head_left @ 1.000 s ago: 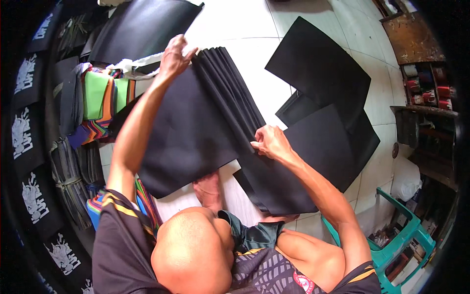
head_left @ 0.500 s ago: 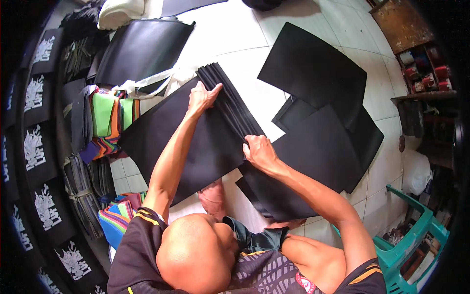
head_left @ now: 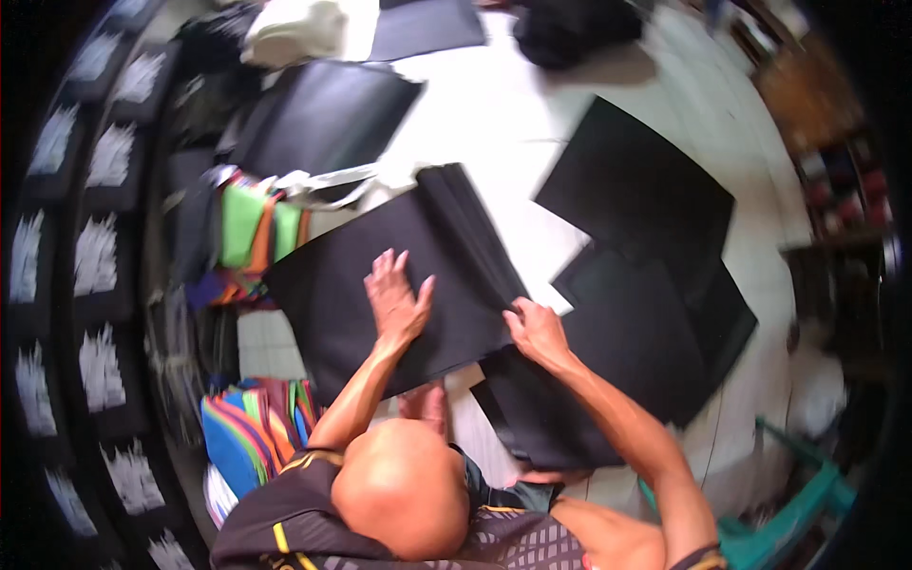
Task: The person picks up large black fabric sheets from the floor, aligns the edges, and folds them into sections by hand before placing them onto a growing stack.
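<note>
- Green plastic stool (head_left: 793, 518), blurred, at the near right corner of the pale tiled floor (head_left: 513, 123); toward the near left corner, a bundle of multicoloured sheets (head_left: 252, 427).
- Bare foot (head_left: 425, 406), partly covered by the near edge of the black sheet (head_left: 456, 285), which lies aslant on the middle of the floor.
- Right hand (head_left: 538, 332): fingers curled, gripping the black sheet at its near right corner.
- Left hand (head_left: 394, 299): open, fingers spread, over the middle of the black sheet; whether it presses on the surface cannot be told.
- Folded strip (head_left: 465, 218): narrow lengthwise folds along the right edge of the black sheet, extending from the right hand to the far corner.
- Loose black sheets (head_left: 627, 332), overlapping, toward the right edge of the floor.
- Second coloured bundle (head_left: 245, 225), green and orange uppermost, near the left edge of the floor.
- White strap (head_left: 332, 179), and beyond it a glossy dark sheet (head_left: 332, 114).
- Far edge of the floor: cream bundle (head_left: 296, 28) at left, black bundle (head_left: 579, 28) at right.
</note>
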Available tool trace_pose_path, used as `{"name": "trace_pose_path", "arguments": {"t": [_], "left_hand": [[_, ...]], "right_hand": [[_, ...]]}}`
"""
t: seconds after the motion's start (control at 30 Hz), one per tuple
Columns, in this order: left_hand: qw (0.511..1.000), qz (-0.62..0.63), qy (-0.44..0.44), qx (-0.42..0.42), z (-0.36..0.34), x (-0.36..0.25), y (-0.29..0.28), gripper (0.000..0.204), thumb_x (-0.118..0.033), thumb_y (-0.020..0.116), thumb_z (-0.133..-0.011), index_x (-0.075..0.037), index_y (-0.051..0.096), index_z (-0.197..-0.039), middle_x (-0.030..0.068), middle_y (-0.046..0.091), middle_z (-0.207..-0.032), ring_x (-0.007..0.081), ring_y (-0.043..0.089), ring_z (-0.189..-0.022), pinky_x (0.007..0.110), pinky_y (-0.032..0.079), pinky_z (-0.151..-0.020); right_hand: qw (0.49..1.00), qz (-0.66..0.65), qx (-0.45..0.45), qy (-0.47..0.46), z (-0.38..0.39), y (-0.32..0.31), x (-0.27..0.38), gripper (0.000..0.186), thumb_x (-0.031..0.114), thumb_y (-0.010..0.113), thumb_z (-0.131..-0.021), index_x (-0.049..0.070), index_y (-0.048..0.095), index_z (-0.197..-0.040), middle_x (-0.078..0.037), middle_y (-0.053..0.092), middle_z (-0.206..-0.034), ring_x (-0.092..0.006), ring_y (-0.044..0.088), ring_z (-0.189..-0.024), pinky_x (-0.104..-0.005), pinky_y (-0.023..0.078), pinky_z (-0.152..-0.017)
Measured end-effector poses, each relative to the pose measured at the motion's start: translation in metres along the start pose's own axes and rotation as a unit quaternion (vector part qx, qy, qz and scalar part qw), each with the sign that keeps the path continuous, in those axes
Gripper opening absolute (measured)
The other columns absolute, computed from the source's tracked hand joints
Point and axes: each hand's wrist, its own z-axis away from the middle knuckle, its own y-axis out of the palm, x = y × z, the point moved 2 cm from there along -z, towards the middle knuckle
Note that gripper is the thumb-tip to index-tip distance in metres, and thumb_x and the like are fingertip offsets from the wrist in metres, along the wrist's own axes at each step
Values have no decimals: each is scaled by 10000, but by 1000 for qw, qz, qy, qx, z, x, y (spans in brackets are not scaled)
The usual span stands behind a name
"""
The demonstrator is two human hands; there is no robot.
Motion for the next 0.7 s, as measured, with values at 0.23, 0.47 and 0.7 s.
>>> {"name": "trace_pose_path", "arguments": {"t": [0.23, 0.47, 0.7], "left_hand": [[997, -62, -37, 34, 39, 55, 7, 695, -447, 542, -1025, -162, 309, -1615, 113, 256, -1691, 306, 177, -1582, 552, 121, -1263], [998, -28, -34, 38, 31, 27, 12, 694, -463, 533, -1035, -129, 314, -1603, 141, 245, -1681, 320, 197, -1571, 547, 114, -1267], [973, 180, 99, -109, 41, -54, -40, 594, -271, 669, -946, -20, 471, -1447, 183, 440, -1494, 338, 412, -1393, 516, 290, -1173]], "right_hand": [[921, 208, -330, -12, -1, -130, -74, 436, 268, 786, -738, 66, 625, -1089, -161, 624, -1111, -366, 596, -1052, -477, 489, -917], [943, 191, -96, 254, 86, -218, -192, 760, 490, 777, -847, 101, 511, -1443, -208, 556, -1378, -367, 545, -1311, -462, 455, -1099], [977, 29, 31, 210, 101, -228, -143, 667, 355, 857, -812, 103, 627, -1385, -156, 701, -1279, -328, 689, -1138, -421, 532, -948]]}}
